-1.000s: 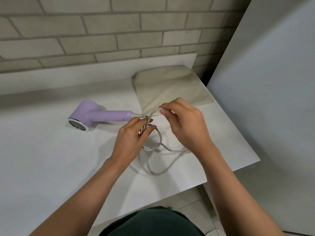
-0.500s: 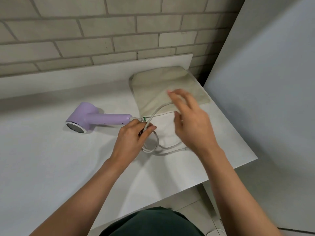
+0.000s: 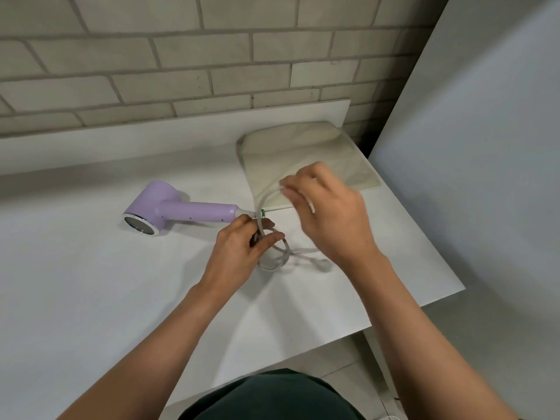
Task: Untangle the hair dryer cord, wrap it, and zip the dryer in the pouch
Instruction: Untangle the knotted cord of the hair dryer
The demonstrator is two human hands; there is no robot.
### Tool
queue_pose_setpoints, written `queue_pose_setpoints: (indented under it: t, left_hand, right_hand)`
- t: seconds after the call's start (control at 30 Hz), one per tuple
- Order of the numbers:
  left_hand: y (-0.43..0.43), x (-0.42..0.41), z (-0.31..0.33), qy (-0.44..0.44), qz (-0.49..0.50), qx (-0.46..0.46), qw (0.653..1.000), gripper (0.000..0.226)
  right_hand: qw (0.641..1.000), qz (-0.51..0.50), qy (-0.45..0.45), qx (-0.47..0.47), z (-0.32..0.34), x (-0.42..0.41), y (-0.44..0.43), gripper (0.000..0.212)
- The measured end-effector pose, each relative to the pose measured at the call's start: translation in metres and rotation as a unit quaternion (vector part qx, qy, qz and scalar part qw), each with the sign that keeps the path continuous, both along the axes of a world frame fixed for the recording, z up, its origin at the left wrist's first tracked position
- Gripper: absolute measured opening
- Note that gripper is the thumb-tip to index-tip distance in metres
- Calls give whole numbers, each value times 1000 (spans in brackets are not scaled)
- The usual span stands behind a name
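Observation:
A lilac hair dryer (image 3: 169, 210) lies on its side on the white table (image 3: 91, 298), nozzle toward the left. Its pale grey cord (image 3: 274, 259) leaves the handle's end and forms small loops just right of it. My left hand (image 3: 242, 250) pinches the gathered loops near the handle. My right hand (image 3: 327, 213) holds a strand of the cord, which arcs up from the loops to its fingertips over the pouch's near edge. The plug end (image 3: 324, 263) lies on the table below that hand. The beige pouch (image 3: 303, 159) lies flat at the back right.
A brick wall (image 3: 212, 62) with a white ledge runs behind the table. A grey panel (image 3: 485, 147) stands close on the right. The table's right edge is just beyond the pouch, and its front edge is near my body.
My right hand swung out over the pouch with a strand of cord and is now coming back toward the loops. The loose loop on the table has grown smaller. The left hand stayed put.

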State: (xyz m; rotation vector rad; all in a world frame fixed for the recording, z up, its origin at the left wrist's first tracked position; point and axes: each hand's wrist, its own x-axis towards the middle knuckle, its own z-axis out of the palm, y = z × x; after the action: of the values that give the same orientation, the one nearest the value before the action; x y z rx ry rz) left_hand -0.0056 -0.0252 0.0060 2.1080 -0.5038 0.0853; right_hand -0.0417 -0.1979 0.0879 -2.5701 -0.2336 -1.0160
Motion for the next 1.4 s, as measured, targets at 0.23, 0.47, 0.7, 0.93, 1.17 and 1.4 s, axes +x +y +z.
queue_pose_setpoints:
  t: [0.23, 0.47, 0.7, 0.93, 1.17, 1.4]
  left_hand:
    - [2, 0, 8, -39, 7, -7, 999, 12]
    - [4, 5, 9, -56, -8, 29, 998, 14]
    - [11, 3, 7, -66, -15, 33, 997, 12]
    - [8, 2, 1, -57, -7, 31, 998, 16]
    - [5, 5, 0, -49, -21, 30, 998, 21]
    - [10, 7, 2, 55, 7, -53, 997, 41]
  right_hand:
    - [973, -55, 21, 223, 7, -3, -31, 15]
    - [991, 1, 87, -104, 9, -18, 0, 78]
    - [981, 12, 118, -153, -23, -3, 10, 14]
    - [991, -1, 41, 125, -2, -1, -5, 22]
    - [985, 41, 120, -115, -3, -12, 1, 24]
    - [991, -16, 76, 111, 2, -14, -37, 19]
